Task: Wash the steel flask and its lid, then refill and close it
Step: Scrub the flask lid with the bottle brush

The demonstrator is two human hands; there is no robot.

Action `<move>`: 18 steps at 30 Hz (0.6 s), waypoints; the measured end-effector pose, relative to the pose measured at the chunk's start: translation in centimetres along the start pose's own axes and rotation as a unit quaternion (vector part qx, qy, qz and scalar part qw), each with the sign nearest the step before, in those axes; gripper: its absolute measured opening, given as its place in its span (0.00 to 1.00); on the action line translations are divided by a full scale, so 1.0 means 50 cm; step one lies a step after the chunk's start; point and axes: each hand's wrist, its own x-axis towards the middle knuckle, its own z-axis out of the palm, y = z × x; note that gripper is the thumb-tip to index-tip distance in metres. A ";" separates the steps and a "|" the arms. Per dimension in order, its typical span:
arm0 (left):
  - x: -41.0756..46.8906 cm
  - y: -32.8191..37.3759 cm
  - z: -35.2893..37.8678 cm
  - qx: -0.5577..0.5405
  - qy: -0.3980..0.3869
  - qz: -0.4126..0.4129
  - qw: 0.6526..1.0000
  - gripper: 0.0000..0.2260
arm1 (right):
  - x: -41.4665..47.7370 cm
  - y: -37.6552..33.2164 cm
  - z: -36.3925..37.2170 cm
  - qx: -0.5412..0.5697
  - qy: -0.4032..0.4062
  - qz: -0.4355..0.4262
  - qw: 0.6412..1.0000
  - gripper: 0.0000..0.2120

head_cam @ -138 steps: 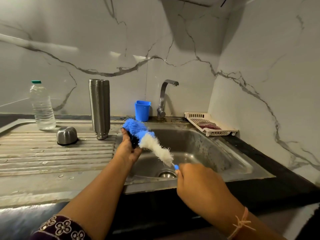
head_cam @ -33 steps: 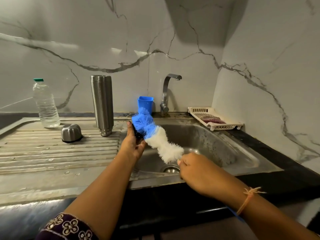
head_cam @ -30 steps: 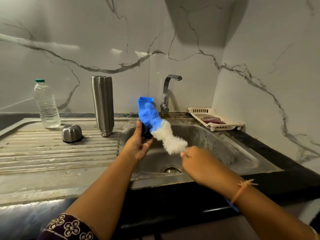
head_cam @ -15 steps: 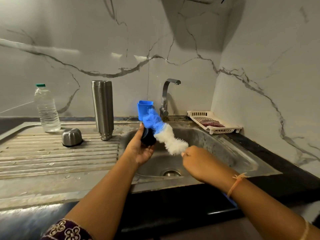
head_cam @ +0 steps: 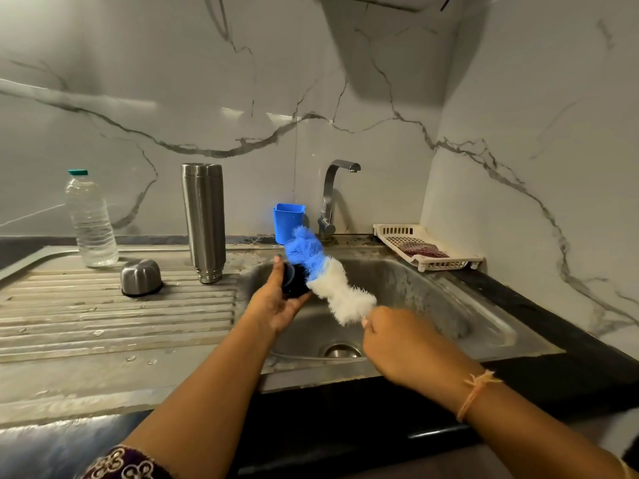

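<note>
The steel flask (head_cam: 204, 221) stands upside down on the ribbed drainboard (head_cam: 103, 316), left of the sink. A steel cap (head_cam: 141, 277) lies beside it. Over the sink basin (head_cam: 415, 299) my left hand (head_cam: 276, 302) holds a small dark round lid (head_cam: 294, 284). My right hand (head_cam: 394, 344) grips the handle of a bottle brush (head_cam: 325, 274) with blue and white bristles. The bristles lie against the dark lid.
A clear plastic water bottle (head_cam: 90, 219) stands at the back left. A blue cup (head_cam: 288, 221) and the tap (head_cam: 333, 195) sit behind the basin. A white tray (head_cam: 428, 248) with a scrubber rests at the right, near the marble side wall.
The brush has slid back and forth against the dark lid in my left hand. Both hands stay over the basin. Flask, cap and bottle have not moved.
</note>
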 end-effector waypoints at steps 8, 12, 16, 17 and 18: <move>0.032 0.001 -0.016 0.037 0.067 -0.039 0.996 0.29 | -0.030 0.003 0.003 -0.007 -0.006 -0.003 1.000 0.13; 0.014 -0.008 -0.008 0.033 0.035 -0.031 0.998 0.25 | -0.014 -0.008 -0.001 -0.014 0.017 -0.012 1.000 0.08; 0.022 0.022 -0.026 -0.019 0.093 0.018 0.995 0.24 | -0.057 -0.022 0.029 -0.019 -0.024 -0.051 0.998 0.11; 0.023 0.022 -0.027 -0.021 0.092 0.018 0.995 0.24 | -0.062 -0.025 0.029 -0.016 -0.024 -0.051 0.998 0.13; 0.019 0.017 -0.022 -0.021 0.082 0.016 0.996 0.24 | -0.060 -0.025 0.026 -0.014 -0.018 -0.046 0.999 0.12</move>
